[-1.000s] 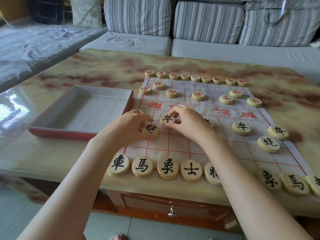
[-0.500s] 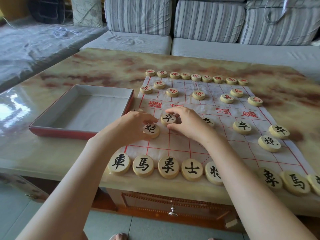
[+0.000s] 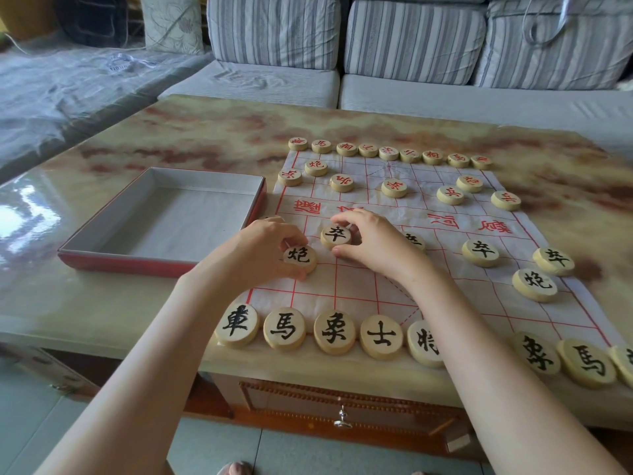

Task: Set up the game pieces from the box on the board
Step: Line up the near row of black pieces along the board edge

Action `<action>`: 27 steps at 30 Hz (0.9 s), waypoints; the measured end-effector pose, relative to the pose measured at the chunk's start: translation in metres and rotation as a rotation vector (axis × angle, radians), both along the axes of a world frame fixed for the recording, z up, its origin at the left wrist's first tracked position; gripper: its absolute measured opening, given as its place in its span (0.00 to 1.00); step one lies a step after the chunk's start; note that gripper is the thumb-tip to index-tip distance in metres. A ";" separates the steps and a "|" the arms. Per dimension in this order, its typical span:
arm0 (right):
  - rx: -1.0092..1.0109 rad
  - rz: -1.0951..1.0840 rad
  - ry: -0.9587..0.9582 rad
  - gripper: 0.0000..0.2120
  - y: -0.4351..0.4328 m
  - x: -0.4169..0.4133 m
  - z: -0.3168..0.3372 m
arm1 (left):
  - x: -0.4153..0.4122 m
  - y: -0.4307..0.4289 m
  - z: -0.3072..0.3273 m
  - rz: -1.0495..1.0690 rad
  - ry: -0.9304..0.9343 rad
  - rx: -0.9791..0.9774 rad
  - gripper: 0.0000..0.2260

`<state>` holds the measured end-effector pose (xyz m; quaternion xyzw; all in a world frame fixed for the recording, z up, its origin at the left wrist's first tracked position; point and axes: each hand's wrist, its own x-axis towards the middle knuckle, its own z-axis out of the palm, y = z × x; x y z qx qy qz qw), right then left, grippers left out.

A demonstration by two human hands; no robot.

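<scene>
A paper game board (image 3: 359, 286) with red grid lines lies on the marble table. Round wooden pieces with red characters (image 3: 394, 187) line its far side, and pieces with black characters (image 3: 334, 331) line the near edge. My left hand (image 3: 263, 248) pinches a black cannon piece (image 3: 299, 258) on the board's left side. Beside it, my right hand (image 3: 373, 241) pinches a black soldier piece (image 3: 336, 235) between thumb and fingers. Another black piece (image 3: 415, 241) is partly hidden behind my right hand. The red box (image 3: 102, 258), grey inside, sits to the left with nothing in it.
The marble table (image 3: 171, 138) ends just below the near row of pieces, above a drawer with a metal knob (image 3: 342, 418). Striped sofa cushions (image 3: 411, 39) stand behind the table. More black pieces (image 3: 534, 284) sit at the board's right side.
Both hands stay on their pieces. The soldier piece and the cannon piece have shifted only slightly on the board.
</scene>
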<state>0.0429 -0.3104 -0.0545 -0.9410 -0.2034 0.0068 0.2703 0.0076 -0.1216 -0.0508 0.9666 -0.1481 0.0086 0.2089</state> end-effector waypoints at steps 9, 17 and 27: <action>-0.019 0.009 0.006 0.24 0.000 0.000 -0.001 | -0.002 0.000 0.001 0.009 0.018 -0.009 0.23; 0.077 0.033 -0.009 0.23 0.009 -0.004 0.009 | -0.001 0.029 0.015 0.204 -0.132 -0.173 0.11; -0.062 -0.050 -0.054 0.28 0.072 0.014 0.016 | 0.005 0.041 0.012 0.318 -0.190 -0.188 0.13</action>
